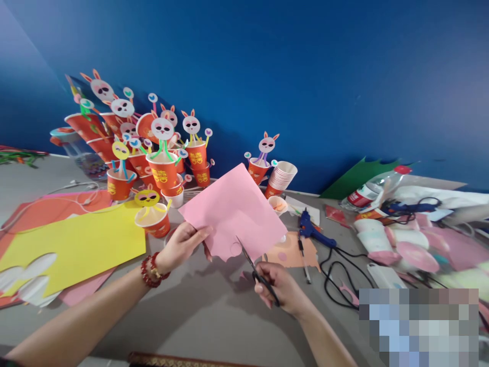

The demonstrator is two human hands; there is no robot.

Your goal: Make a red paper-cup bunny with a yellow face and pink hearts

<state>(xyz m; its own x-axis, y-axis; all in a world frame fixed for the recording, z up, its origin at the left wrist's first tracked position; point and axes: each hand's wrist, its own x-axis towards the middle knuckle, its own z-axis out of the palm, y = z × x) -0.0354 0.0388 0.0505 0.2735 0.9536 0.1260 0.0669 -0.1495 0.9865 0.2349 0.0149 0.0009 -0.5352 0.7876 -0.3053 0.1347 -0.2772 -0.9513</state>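
Observation:
My left hand [187, 243] pinches the left corner of a sheet of pink paper [233, 209], holding it above the table. Scalloped cut-outs run along the paper's lower edge, and a small round outline shows near them. In my right hand [280, 288] is a pair of scissors [250, 262] with dark handles. Their blades reach up to the paper's lower edge, beside the round outline. Below the paper, a piece of orange paper [305, 250] lies on the table with a black pen [304, 260] across it.
Several red paper cups with rabbit figures [162, 165] crowd the back left. A cup stack [281, 176] stands behind the pink sheet. Yellow paper [95, 239] lies left. To the right are a blue glue gun [315, 229] with its cord, a plastic bottle [372, 191] and pink-and-white cups [374, 239].

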